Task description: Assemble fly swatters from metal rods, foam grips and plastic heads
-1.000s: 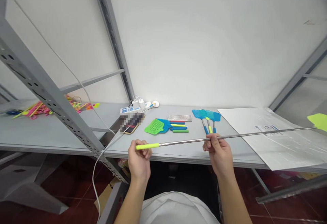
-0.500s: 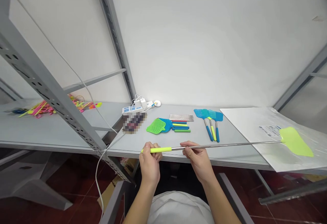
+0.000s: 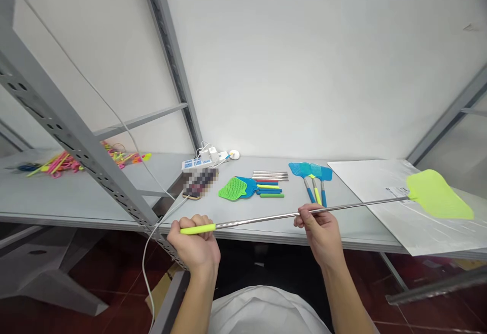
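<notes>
A long fly swatter (image 3: 262,218) with a yellow handle, a metal rod and a yellow head stretches across the view above the table's front edge. My left hand (image 3: 196,245) is closed around its handle at the left end. Farther along the rod, the fingers of my right hand (image 3: 319,230) pinch the metal. The swatter's head is at the far right, over a white sheet. Behind the rod lie three blue-headed fly swatters (image 3: 320,172), their handle ends partly covered by it. Loose swatter heads (image 3: 233,189), green and blue, overlap at the middle, beside several coloured handles (image 3: 271,191).
Several metal rods (image 3: 270,175) lie behind the handles. A power strip (image 3: 196,163) with white plugs stands near the wall, behind a blurred phone (image 3: 200,184). A grey shelf post (image 3: 83,156) and a white cable rise at left. The white sheet (image 3: 373,207) covers the table's right end.
My hands have moved apart, the left one leftward with the handle and the right one rightward along the rod. More rod shows between them, and the swatter's head is higher.
</notes>
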{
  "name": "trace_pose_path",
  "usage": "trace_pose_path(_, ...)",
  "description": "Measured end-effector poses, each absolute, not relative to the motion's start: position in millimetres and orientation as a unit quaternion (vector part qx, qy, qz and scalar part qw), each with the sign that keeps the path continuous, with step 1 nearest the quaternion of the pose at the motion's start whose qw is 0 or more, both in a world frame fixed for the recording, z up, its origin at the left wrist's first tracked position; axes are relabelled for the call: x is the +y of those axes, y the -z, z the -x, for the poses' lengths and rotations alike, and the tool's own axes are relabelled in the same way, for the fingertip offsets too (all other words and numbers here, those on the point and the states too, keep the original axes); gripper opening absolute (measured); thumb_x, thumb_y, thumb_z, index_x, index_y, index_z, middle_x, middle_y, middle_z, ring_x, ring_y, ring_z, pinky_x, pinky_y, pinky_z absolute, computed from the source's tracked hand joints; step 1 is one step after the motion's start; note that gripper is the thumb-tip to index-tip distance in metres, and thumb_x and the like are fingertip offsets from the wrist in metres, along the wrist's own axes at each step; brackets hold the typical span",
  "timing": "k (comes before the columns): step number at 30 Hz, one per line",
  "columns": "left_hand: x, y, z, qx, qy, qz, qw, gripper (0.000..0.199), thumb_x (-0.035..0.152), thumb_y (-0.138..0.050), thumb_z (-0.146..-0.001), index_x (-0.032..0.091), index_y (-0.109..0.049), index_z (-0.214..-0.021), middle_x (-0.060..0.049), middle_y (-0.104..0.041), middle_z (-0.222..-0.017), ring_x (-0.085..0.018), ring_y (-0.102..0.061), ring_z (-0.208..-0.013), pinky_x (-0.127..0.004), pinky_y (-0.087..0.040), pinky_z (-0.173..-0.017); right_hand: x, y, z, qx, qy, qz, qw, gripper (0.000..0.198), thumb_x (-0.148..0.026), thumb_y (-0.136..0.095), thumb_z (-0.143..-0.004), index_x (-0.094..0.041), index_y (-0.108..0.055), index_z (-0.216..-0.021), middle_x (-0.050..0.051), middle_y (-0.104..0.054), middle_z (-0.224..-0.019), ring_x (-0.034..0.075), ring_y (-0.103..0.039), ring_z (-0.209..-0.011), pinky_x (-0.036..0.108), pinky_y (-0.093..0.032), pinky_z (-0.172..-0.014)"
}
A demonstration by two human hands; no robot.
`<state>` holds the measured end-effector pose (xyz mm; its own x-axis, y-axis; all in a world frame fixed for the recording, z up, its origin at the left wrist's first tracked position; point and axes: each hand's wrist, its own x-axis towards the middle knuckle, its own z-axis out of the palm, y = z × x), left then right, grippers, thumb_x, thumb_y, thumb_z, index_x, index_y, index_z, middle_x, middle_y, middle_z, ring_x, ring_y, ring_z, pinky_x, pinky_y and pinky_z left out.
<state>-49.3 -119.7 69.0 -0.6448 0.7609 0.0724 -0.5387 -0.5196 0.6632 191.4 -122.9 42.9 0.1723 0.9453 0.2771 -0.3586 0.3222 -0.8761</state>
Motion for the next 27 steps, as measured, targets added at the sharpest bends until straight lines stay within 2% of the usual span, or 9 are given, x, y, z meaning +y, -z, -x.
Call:
trace_pose_path(5, -128.4, -57.9, 9.5, 0.319, -0.831, -0.185, 0.417, 0.044, 0.036, -0.042, -0.092, 0.023, -0.025, -0.054, 0.007, -0.023, -0.044, -0.011, -0.023, -0.040, -0.026, -0.023, -0.040, -129.3, -35.1, -143.1, -0.473, -0.514, 0.326, 0.637, 0.014, -0.030, -0.082, -0.073, -0.019, -0.074, -0.077, 0.001, -0.064, -0.065, 0.014, -0.057, -0.059, 0.027, -0.044, -0.055)
trace_pose_path(7, -132.2, -51.5, -5.6, 0.324, -0.817, -0.193, 0.436, 0.044, 0.036, -0.042, -0.094, 0.023, -0.027, -0.054, 0.007, -0.024, -0.045, -0.010, -0.022, -0.041, -0.026, -0.022, -0.040, -129.3, -28.0, -131.9, -0.466, -0.527, 0.326, 0.632, 0.014, -0.033, -0.078, -0.077, -0.020, -0.074, -0.082, 0.000, -0.062, -0.061, 0.013, -0.056, -0.055, 0.026, -0.043, -0.052)
trace_pose_path(9, -134.8, -46.4, -13.3, 0.328, -0.808, -0.205, 0.444, 0.044, 0.034, -0.044, -0.094, 0.022, -0.031, -0.053, 0.007, -0.027, -0.046, -0.010, -0.024, -0.042, -0.025, -0.022, -0.041, -126.4, -21.6, -133.3, -0.459, -0.535, 0.328, 0.628, 0.015, -0.035, -0.076, -0.080, -0.020, -0.073, -0.084, -0.001, -0.061, -0.059, 0.013, -0.056, -0.055, 0.026, -0.043, -0.053)
trace_pose_path(12, -135.8, -44.5, -11.8, 0.333, -0.804, -0.216, 0.442, 0.045, 0.031, -0.044, -0.094, 0.021, -0.036, -0.051, 0.005, -0.031, -0.046, -0.011, -0.030, -0.044, -0.025, -0.024, -0.043, -120.5, -19.0, -152.8, -0.461, -0.547, 0.322, 0.621, 0.022, -0.032, -0.082, -0.073, -0.019, -0.073, -0.087, 0.000, -0.062, -0.064, 0.013, -0.058, -0.060, 0.027, -0.045, -0.058)
trace_pose_path(14, -134.5, -47.3, -5.0, 0.331, -0.813, -0.209, 0.430, 0.047, 0.032, -0.041, -0.095, 0.021, -0.035, -0.050, 0.005, -0.030, -0.045, -0.011, -0.029, -0.044, -0.026, -0.025, -0.043, -118.0, -22.4, -169.2, -0.458, -0.549, 0.311, 0.626, 0.026, -0.033, -0.083, -0.072, -0.020, -0.070, -0.091, -0.002, -0.060, -0.066, 0.012, -0.055, -0.058, 0.027, -0.044, -0.057)
trace_pose_path(17, -129.5, -54.9, 10.0, 0.324, -0.832, -0.188, 0.409, 0.049, 0.038, -0.036, -0.096, 0.022, -0.031, -0.050, 0.005, -0.026, -0.043, -0.011, -0.025, -0.042, -0.026, -0.023, -0.042, -116.7, -29.7, -190.9, -0.436, -0.532, 0.297, 0.662, 0.019, -0.039, -0.074, -0.081, -0.024, -0.064, -0.088, -0.005, -0.054, -0.065, 0.009, -0.048, -0.052, 0.025, -0.042, -0.053)
trace_pose_path(20, -123.3, -61.7, 26.1, 0.321, -0.841, -0.174, 0.398, 0.049, 0.041, -0.037, -0.095, 0.022, -0.029, -0.051, 0.006, -0.026, -0.042, -0.011, -0.023, -0.040, -0.026, -0.022, -0.040, -115.9, -32.9, -206.4, -0.423, -0.500, 0.299, 0.694, 0.014, -0.037, -0.069, -0.087, -0.025, -0.063, -0.085, -0.005, -0.052, -0.064, 0.008, -0.048, -0.054, 0.024, -0.043, -0.055)
trace_pose_path(24, -120.0, -63.2, 32.8, 0.323, -0.846, -0.160, 0.392, 0.047, 0.041, -0.039, -0.093, 0.022, -0.026, -0.052, 0.006, -0.024, -0.041, -0.011, -0.021, -0.039, -0.026, -0.021, -0.040, -116.5, -32.1, -208.8, -0.440, -0.478, 0.312, 0.693, 0.009, -0.031, -0.072, -0.085, -0.023, -0.067, -0.084, -0.003, -0.056, -0.067, 0.010, -0.054, -0.059, 0.026, -0.044, -0.058)
trace_pose_path(27, -124.5, -57.0, 16.4, 0.327, -0.841, -0.152, 0.403, 0.045, 0.039, -0.039, -0.092, 0.022, -0.024, -0.053, 0.007, -0.022, -0.042, -0.011, -0.021, -0.039, -0.026, -0.022, -0.040, -121.1, -33.3, -191.2, -0.476, -0.490, 0.318, 0.657, 0.008, -0.026, -0.078, -0.079, -0.021, -0.071, -0.079, -0.001, -0.059, -0.067, 0.011, -0.054, -0.058, 0.026, -0.042, -0.056)
